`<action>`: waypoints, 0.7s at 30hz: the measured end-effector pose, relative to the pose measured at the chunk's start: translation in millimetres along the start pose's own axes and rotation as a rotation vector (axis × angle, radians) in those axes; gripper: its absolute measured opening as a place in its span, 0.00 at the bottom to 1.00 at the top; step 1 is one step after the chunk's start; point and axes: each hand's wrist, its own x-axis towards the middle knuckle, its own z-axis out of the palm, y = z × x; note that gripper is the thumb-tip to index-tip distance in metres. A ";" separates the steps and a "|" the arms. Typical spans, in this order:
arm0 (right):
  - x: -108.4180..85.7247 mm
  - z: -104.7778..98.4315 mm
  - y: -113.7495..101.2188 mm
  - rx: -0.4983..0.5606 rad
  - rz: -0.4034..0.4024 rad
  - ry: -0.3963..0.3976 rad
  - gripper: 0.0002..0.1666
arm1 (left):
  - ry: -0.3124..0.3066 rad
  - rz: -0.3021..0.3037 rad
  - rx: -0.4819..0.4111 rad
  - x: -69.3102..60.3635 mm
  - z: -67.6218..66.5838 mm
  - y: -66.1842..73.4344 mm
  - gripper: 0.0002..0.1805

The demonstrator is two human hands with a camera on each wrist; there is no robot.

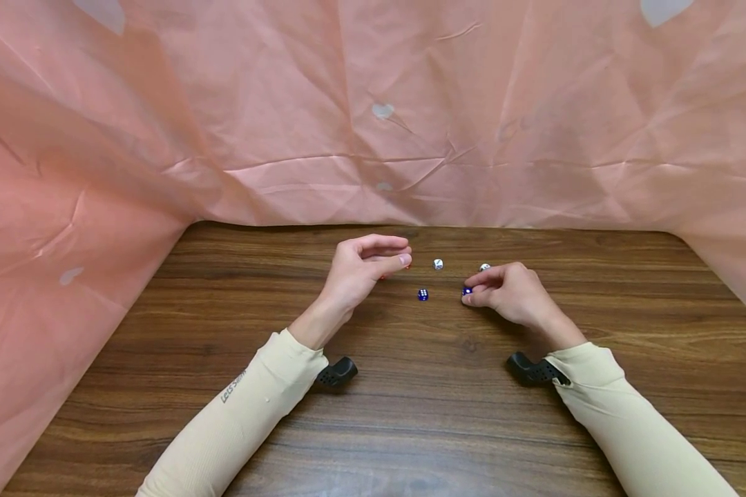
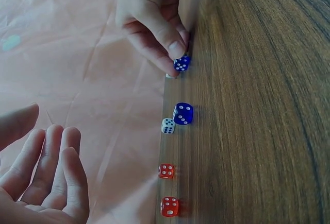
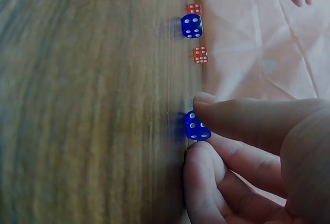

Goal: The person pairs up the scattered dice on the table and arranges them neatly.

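Note:
My right hand (image 1: 514,294) pinches a blue die (image 3: 197,126) between thumb and fingertips, low at the tabletop. A second blue die (image 1: 423,295) lies on the wood between the two hands. Held above the table, my left hand (image 1: 362,269) has its fingers extended and nothing in them. Beneath and beside it are two red dice, one (image 2: 166,171) and another (image 2: 169,206), partly hidden by that hand in the head view. One white die (image 1: 438,264) sits behind the blue ones. Another white die (image 1: 485,267) is partly covered by my right fingers.
The dice stand on a brown wood-grain table (image 1: 423,414). A pink curtain (image 1: 373,124) with pale heart shapes closes off the back and both sides. Black wrist mounts (image 1: 338,373) stick out from the cream sleeves (image 1: 242,414).

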 end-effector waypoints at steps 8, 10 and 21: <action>-0.8 2.1 0.8 0.012 0.011 0.005 0.17 | 0.006 -0.010 0.020 -0.6 0.0 -1.3 0.16; -0.8 2.4 0.5 0.012 0.012 0.003 0.16 | 0.006 -0.011 0.026 -0.7 -0.3 -1.2 0.16; 3.0 1.7 -1.8 -0.018 -0.011 -0.007 0.18 | 0.013 -0.007 0.051 -0.9 -2.3 1.0 0.15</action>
